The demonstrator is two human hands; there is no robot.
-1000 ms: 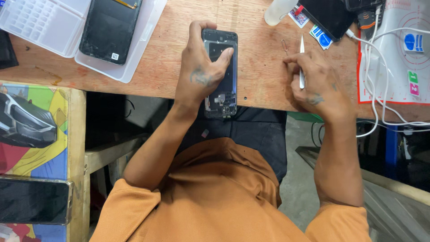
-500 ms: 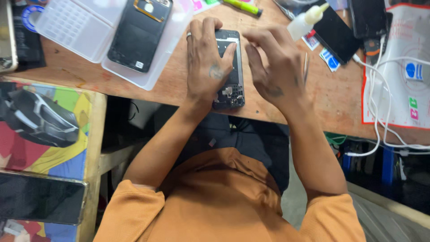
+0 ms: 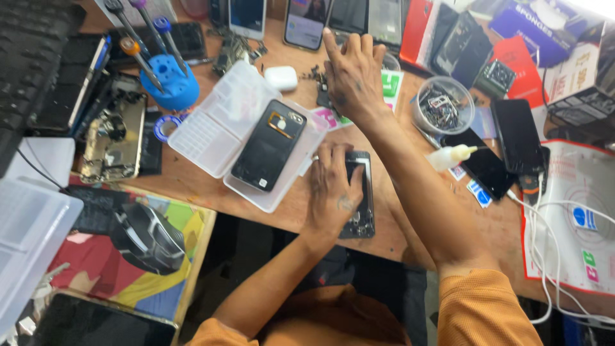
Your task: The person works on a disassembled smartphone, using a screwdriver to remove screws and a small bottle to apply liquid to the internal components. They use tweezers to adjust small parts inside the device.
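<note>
Desk (image 3: 211,192): bare wood, crowded to the far edge with phones, parts and tools. More of it in view than half a second ago.

Mat (image 3: 576,218): white, at the right end, under white cables. Untouched.

Tray (image 3: 211,128): clear white, left of centre, unmoved. Carries a black phone (image 3: 269,144) lying back up.

Opened phone (image 3: 362,205): at the near edge of the desk, just right of the tray, insides showing at its lower end. Lies where it lay half a second ago.

Left hand (image 3: 333,192): still laid over the opened phone, fingers flat along its left side and thumb across its face, pinning it to the wood.

Right hand (image 3: 352,77): the one real change. Half a second ago on the opened phone beside the left; now lifted off and stretched to the far side of the desk, fingers spread wide over loose small parts, nothing visibly held. No sign of the thin tool carried a second ago. Work on the opened phone paused, to judge by this, with only one hand left on it.

Cup (image 3: 442,106): clear, round, full of small metal parts, just right of the reaching hand, not touched.

Bottle (image 3: 451,156): small, white, on its side, right of the forearm.
</note>
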